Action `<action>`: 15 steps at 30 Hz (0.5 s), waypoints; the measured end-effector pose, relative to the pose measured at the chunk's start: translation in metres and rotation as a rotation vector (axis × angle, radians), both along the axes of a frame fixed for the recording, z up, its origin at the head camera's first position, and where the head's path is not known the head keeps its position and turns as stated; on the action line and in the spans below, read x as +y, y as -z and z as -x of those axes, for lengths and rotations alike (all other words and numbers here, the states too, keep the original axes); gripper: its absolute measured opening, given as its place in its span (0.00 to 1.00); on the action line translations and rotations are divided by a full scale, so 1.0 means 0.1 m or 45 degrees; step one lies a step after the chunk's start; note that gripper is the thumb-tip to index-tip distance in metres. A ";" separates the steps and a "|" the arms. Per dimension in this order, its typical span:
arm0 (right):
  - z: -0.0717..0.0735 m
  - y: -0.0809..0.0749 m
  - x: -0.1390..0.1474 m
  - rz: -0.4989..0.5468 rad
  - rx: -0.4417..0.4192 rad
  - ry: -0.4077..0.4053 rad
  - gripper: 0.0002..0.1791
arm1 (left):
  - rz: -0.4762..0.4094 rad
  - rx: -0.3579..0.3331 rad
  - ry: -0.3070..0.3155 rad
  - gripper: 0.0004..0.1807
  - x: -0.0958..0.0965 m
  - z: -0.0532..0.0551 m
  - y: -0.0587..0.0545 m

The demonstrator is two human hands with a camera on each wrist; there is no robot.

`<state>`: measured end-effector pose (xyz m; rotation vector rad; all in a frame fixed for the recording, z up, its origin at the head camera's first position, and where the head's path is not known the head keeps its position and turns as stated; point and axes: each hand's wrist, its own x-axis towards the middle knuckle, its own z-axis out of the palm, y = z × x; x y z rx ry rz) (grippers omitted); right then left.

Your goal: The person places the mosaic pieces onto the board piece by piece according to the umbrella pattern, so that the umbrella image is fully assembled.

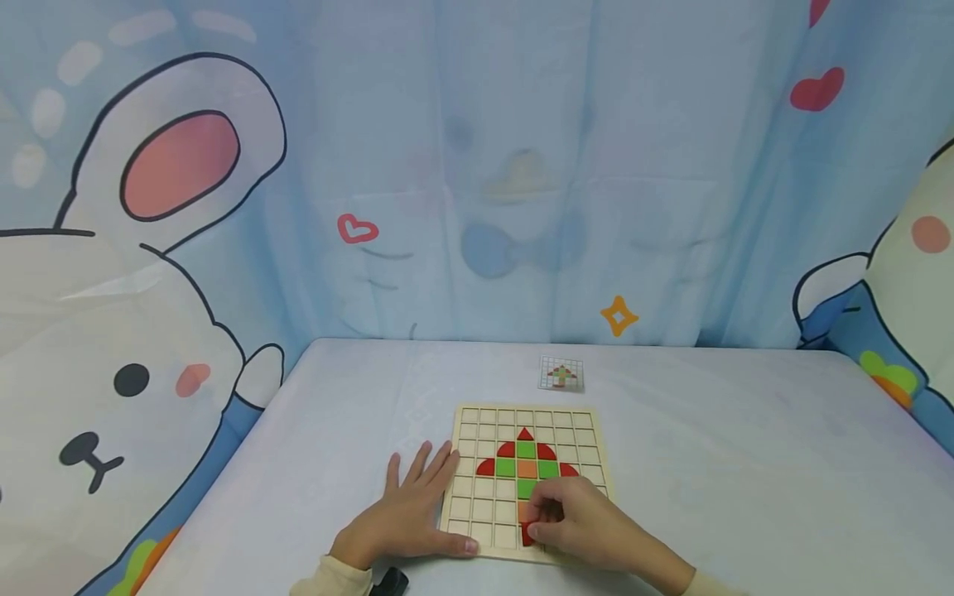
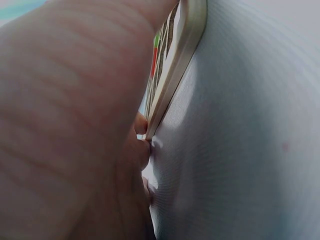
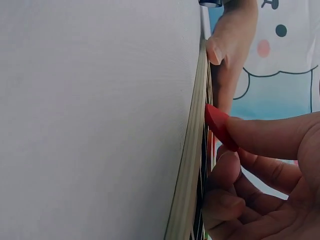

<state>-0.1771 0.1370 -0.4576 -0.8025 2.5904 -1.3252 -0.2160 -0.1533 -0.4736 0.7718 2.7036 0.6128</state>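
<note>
A wooden grid board (image 1: 480,530) lies on the table with red, green and orange pieces set in an arrow or tree shape; a red triangle (image 1: 525,434) tops it. My left hand (image 1: 410,509) is spread flat at the board's left side, fingertips along the edge and thumb on the near left corner. Thumb and fingers of my right hand (image 1: 585,521) pinch a red piece (image 3: 219,126) over the lowest row, below an orange square (image 1: 523,511). In the right wrist view that piece stands tilted against the board, its far side hidden by the fingers.
A small pattern card (image 1: 561,374) with a similar shape lies beyond the board. The white tablecloth (image 1: 745,463) reaches back to a blue printed curtain (image 1: 417,124). A dark device (image 1: 390,582) sits by my left wrist.
</note>
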 end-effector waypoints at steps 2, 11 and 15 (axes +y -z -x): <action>0.00 0.00 -0.01 -0.005 0.021 -0.010 0.12 | -0.003 -0.001 0.003 0.69 0.00 0.00 0.00; -0.01 -0.01 -0.06 -0.099 0.067 -0.022 0.13 | 0.005 0.011 0.006 0.69 0.01 -0.04 -0.04; -0.02 -0.01 -0.08 -0.151 0.097 -0.031 0.12 | 0.007 0.011 0.002 0.69 0.01 -0.03 -0.04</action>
